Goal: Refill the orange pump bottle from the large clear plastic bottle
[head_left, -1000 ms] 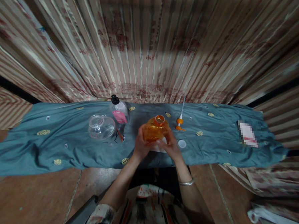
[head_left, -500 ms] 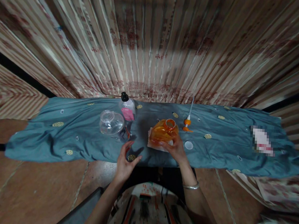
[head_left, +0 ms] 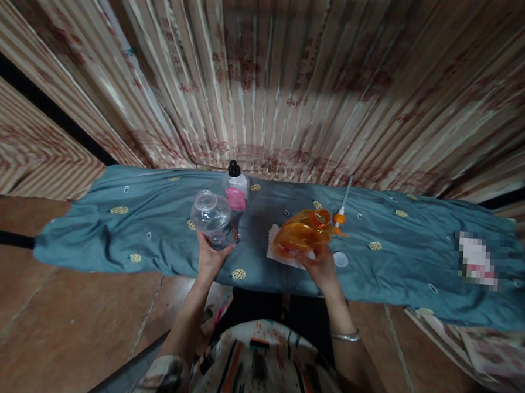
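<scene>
My left hand (head_left: 210, 257) is wrapped round the lower part of a clear plastic bottle (head_left: 213, 214) with a wide round top. My right hand (head_left: 320, 265) grips an open orange bottle (head_left: 302, 234), which leans to the right with its mouth uncovered. Beneath the orange bottle lies a white cloth or paper (head_left: 275, 254). An orange pump head with a long pale tube (head_left: 339, 218) lies just right of the orange bottle's mouth. By my right hand is a small white disc (head_left: 341, 259).
Behind the clear bottle stands a black-capped bottle with a pink label (head_left: 236, 196). All rest on a teal cloth-covered table (head_left: 409, 257). A pixelated white item (head_left: 478, 259) lies far right; a striped curtain (head_left: 273, 74) hangs behind.
My left hand has moved from beside the clear bottle onto it and taken hold. The orange bottle has tilted further to the right in my right hand. The view has shifted slightly.
</scene>
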`<state>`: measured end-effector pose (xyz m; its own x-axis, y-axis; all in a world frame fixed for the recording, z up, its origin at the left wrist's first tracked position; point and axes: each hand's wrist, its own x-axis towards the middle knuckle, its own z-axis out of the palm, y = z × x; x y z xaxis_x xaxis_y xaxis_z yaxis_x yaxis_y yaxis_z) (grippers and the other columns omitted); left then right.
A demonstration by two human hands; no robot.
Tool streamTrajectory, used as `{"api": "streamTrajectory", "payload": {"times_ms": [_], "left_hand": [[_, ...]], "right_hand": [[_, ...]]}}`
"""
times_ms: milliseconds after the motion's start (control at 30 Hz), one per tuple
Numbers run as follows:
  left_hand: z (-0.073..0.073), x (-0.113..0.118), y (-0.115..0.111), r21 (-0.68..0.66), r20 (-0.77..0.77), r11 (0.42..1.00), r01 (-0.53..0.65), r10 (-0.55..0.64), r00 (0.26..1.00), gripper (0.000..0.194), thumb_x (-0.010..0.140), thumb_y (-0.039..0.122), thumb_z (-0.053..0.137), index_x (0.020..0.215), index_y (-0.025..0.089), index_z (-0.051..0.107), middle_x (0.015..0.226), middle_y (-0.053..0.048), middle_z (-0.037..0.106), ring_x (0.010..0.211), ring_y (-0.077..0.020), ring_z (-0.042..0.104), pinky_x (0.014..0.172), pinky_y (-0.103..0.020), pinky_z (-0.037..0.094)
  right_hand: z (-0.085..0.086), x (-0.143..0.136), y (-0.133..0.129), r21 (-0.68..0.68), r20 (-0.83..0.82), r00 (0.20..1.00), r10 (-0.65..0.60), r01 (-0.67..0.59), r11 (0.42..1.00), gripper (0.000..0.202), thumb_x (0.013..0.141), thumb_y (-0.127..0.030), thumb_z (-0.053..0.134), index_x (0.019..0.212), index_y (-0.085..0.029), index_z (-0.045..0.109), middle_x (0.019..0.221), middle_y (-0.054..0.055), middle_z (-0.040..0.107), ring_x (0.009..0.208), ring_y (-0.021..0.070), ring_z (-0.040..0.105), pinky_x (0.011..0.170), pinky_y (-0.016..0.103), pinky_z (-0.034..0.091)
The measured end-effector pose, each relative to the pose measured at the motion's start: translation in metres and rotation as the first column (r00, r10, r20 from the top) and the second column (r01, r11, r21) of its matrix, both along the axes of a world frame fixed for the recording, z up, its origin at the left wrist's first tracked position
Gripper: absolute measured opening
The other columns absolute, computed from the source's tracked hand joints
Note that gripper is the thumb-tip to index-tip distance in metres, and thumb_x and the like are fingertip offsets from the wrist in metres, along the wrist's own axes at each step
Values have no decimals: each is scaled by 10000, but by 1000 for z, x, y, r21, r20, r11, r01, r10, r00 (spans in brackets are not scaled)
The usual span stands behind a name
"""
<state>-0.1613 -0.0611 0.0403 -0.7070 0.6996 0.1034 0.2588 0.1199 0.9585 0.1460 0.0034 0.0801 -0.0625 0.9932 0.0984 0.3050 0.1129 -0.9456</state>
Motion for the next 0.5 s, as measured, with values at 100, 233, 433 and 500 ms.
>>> {"api": "streamTrajectory", "payload": {"times_ms": [100,233,433,500], "left_hand": [[2,1,7,-119,-1,992,-48,49,999,513,1012,457,760,1450,212,651,1452,-131,691,1242,-293,719,1042,-545,638],[8,1,7,-219,-8,972,-85,85,996,491,1016,460,756,1428,208,663,1436,-128,697,1223,-284,724,1018,-527,648],[15,2,5,-260,-5,964,-63,64,998,485,1020,464,751,1422,205,666,1412,-124,708,1195,-274,732,1004,-516,652],[15,2,1,-268,-2,962,-44,45,999,482,1020,462,751,1419,205,667,1401,-122,712,1184,-271,734,998,-511,654]], "right_hand": [[2,5,-1,17,7,998,-63,63,998,648,729,-731,912,1128,-237,786,1187,169,866,1158,406,810,1054,600,628],[6,6,-4,-10,34,992,-120,120,993,698,686,-745,919,1118,-217,772,1158,184,873,1122,431,822,988,600,650],[8,5,-6,1,83,988,-129,129,992,799,688,-808,885,1204,-212,747,1217,200,854,1158,451,811,984,613,649],[8,5,-7,7,89,989,-121,121,993,815,704,-823,871,1223,-209,739,1217,201,850,1160,448,809,985,612,650]]}}
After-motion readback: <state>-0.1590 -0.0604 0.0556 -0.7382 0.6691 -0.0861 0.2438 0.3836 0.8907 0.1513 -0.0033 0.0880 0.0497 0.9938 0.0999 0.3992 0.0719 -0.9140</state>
